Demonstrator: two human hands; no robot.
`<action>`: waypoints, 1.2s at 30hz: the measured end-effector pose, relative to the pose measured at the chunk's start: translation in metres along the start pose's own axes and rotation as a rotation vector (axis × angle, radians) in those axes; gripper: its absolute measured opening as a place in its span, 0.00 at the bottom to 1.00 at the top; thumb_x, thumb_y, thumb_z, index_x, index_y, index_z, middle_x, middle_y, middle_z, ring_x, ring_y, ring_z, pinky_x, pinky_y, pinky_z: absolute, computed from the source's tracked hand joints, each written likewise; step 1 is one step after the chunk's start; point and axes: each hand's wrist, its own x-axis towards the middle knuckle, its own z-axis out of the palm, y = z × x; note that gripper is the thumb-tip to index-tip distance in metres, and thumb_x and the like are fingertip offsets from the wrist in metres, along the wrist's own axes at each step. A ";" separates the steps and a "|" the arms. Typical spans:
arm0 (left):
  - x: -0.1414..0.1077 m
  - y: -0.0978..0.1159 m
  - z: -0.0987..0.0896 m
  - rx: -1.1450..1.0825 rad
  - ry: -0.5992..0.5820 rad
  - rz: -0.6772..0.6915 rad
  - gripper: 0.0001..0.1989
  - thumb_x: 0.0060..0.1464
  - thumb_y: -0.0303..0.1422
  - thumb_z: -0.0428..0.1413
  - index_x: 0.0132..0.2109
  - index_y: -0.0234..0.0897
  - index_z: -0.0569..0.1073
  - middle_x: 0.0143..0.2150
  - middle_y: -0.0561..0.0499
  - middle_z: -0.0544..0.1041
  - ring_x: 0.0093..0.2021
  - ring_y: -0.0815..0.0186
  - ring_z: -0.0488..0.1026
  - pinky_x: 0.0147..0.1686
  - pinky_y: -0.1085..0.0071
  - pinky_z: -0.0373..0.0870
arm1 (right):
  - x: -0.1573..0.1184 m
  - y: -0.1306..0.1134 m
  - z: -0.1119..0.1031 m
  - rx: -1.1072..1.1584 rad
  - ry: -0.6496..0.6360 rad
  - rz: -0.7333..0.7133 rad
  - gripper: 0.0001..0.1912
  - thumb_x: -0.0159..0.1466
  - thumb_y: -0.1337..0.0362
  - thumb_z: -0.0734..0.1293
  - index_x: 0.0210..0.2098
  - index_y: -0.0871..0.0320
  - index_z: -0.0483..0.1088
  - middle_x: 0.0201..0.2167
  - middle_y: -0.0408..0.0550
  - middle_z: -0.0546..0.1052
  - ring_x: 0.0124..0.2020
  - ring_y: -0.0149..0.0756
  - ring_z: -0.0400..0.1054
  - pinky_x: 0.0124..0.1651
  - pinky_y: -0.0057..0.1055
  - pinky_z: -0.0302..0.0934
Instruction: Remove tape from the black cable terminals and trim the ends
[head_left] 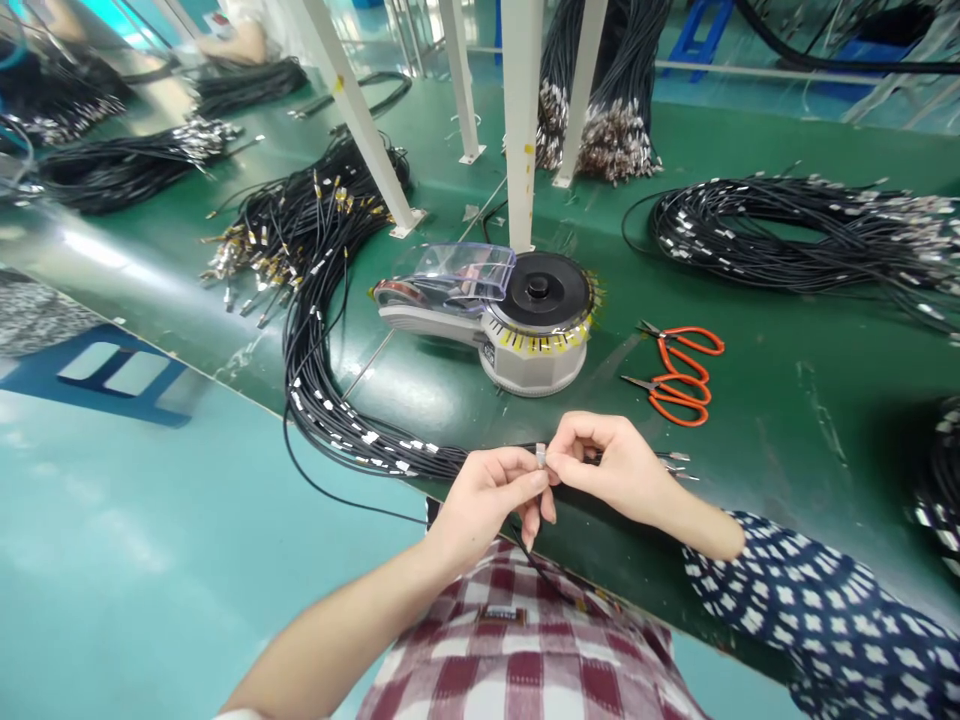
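Note:
My left hand pinches a black cable near a small whitish label at the table's front edge. From the right, the fingertips of my right hand are closed on the same label. A thick bundle of black cables with white tags curves along the table and runs behind both hands; a few metal cable ends stick out past my right hand. Just beyond the hands stands a round tape dispenser with a black top and yellow-marked rim.
Two orange-handled scissors lie right of the dispenser on the green table. White posts rise behind it. More cable coils lie at the back right and back left. A person's arm shows at the upper left.

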 end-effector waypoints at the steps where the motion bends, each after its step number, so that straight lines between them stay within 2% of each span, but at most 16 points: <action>1: 0.000 0.000 0.000 0.004 0.002 -0.002 0.16 0.50 0.41 0.66 0.32 0.30 0.75 0.22 0.49 0.76 0.16 0.72 0.67 0.16 0.76 0.67 | 0.000 0.001 0.001 0.005 0.000 0.001 0.07 0.55 0.63 0.69 0.23 0.58 0.70 0.20 0.40 0.69 0.22 0.28 0.59 0.27 0.26 0.55; 9: -0.002 0.003 0.001 -0.002 -0.005 -0.008 0.16 0.50 0.41 0.65 0.34 0.30 0.78 0.22 0.49 0.76 0.16 0.73 0.67 0.16 0.77 0.66 | 0.004 0.008 0.003 0.147 -0.037 0.039 0.07 0.56 0.61 0.69 0.26 0.57 0.68 0.20 0.40 0.72 0.23 0.30 0.63 0.29 0.28 0.58; 13: -0.002 0.004 0.001 -0.006 -0.003 -0.020 0.15 0.51 0.41 0.65 0.35 0.30 0.78 0.22 0.50 0.76 0.16 0.73 0.66 0.15 0.77 0.65 | 0.004 0.013 -0.003 0.152 0.020 0.031 0.09 0.58 0.59 0.68 0.27 0.57 0.67 0.22 0.38 0.68 0.21 0.27 0.58 0.26 0.27 0.55; 17: -0.002 0.005 0.000 -0.021 -0.003 -0.021 0.15 0.51 0.40 0.65 0.34 0.30 0.77 0.22 0.50 0.76 0.16 0.73 0.66 0.15 0.77 0.65 | 0.003 0.021 -0.016 0.122 0.056 0.015 0.10 0.64 0.61 0.61 0.26 0.56 0.61 0.22 0.38 0.66 0.20 0.27 0.56 0.27 0.28 0.54; 20: -0.002 0.006 0.000 -0.025 -0.009 -0.020 0.15 0.51 0.41 0.65 0.34 0.30 0.76 0.23 0.50 0.77 0.16 0.73 0.67 0.16 0.77 0.66 | 0.004 0.026 -0.031 0.006 0.066 0.012 0.16 0.67 0.62 0.57 0.23 0.54 0.55 0.20 0.38 0.63 0.21 0.29 0.56 0.27 0.28 0.54; 22: -0.001 0.007 0.001 -0.025 -0.010 -0.020 0.16 0.51 0.41 0.65 0.34 0.30 0.76 0.23 0.50 0.77 0.16 0.73 0.67 0.16 0.78 0.66 | 0.003 0.027 -0.042 -0.153 0.075 -0.001 0.17 0.68 0.60 0.57 0.22 0.54 0.56 0.19 0.38 0.63 0.21 0.30 0.57 0.27 0.28 0.54; 24: 0.000 0.006 0.002 -0.027 -0.006 -0.018 0.17 0.50 0.43 0.66 0.34 0.30 0.76 0.22 0.50 0.76 0.15 0.74 0.67 0.15 0.78 0.66 | 0.001 0.025 -0.050 -0.382 0.088 -0.039 0.12 0.66 0.61 0.61 0.27 0.55 0.63 0.24 0.41 0.69 0.25 0.32 0.63 0.31 0.29 0.57; 26: 0.001 0.003 0.003 -0.029 -0.004 -0.017 0.18 0.49 0.44 0.66 0.34 0.30 0.75 0.21 0.50 0.76 0.14 0.74 0.66 0.14 0.79 0.65 | 0.001 0.019 -0.058 -0.607 0.105 -0.095 0.04 0.64 0.64 0.63 0.37 0.54 0.69 0.33 0.44 0.77 0.33 0.35 0.70 0.38 0.31 0.61; 28: 0.003 0.000 0.003 -0.027 -0.009 -0.017 0.19 0.49 0.44 0.66 0.34 0.30 0.75 0.20 0.50 0.76 0.14 0.75 0.65 0.13 0.79 0.65 | 0.004 0.012 -0.066 -0.701 0.169 -0.142 0.08 0.64 0.66 0.63 0.43 0.53 0.71 0.40 0.46 0.79 0.38 0.37 0.73 0.41 0.34 0.63; 30: 0.005 -0.003 0.003 -0.019 -0.012 -0.014 0.20 0.49 0.45 0.66 0.34 0.30 0.75 0.20 0.51 0.76 0.14 0.75 0.65 0.13 0.80 0.64 | 0.014 0.003 -0.078 -0.693 0.278 -0.160 0.08 0.65 0.62 0.64 0.41 0.54 0.74 0.39 0.48 0.80 0.38 0.40 0.74 0.40 0.34 0.64; 33: 0.006 -0.006 0.002 -0.003 -0.012 -0.007 0.20 0.49 0.45 0.66 0.34 0.30 0.75 0.20 0.51 0.76 0.13 0.75 0.65 0.13 0.80 0.65 | 0.040 -0.013 -0.100 -0.504 0.439 -0.182 0.14 0.65 0.55 0.64 0.37 0.57 0.77 0.35 0.50 0.82 0.33 0.40 0.74 0.38 0.34 0.66; 36: 0.006 -0.008 0.002 0.006 -0.006 -0.002 0.19 0.49 0.44 0.66 0.34 0.30 0.75 0.20 0.50 0.76 0.14 0.75 0.65 0.13 0.80 0.64 | 0.072 -0.028 -0.117 -0.365 0.521 -0.178 0.20 0.67 0.50 0.61 0.38 0.58 0.78 0.40 0.52 0.82 0.34 0.39 0.74 0.44 0.35 0.65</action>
